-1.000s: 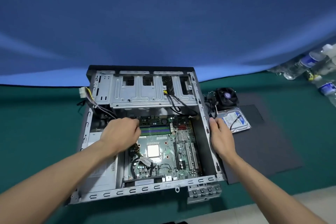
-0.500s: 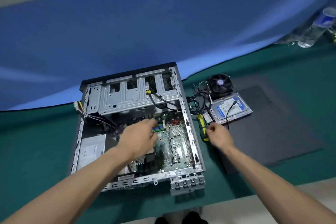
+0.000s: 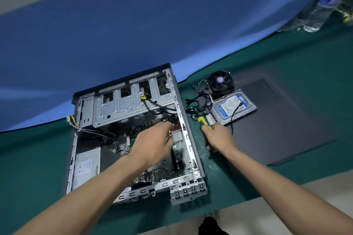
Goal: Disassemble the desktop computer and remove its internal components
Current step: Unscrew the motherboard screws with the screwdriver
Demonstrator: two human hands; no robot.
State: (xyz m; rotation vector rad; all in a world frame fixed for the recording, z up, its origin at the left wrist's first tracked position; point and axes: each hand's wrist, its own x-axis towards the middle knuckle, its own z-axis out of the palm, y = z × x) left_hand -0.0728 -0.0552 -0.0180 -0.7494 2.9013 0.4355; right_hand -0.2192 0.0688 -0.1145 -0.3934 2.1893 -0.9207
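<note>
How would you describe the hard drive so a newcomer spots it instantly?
Start at the open grey metal desktop computer case on the green table, then look just right of it to the dark flat side panel. The silver rectangular hard drive with a blue-and-white label lies at that panel's near-left corner. Unlike the black square cooling fan just behind it, it is flat and shiny.

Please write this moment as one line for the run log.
left hand: inside case, over motherboard | right hand: gripping screwdriver | hard drive, fan: out

The drive cage (image 3: 129, 105) roofs the case's (image 3: 188, 139) far end; nearer, the motherboard (image 3: 177, 137) lies open from above.
</note>
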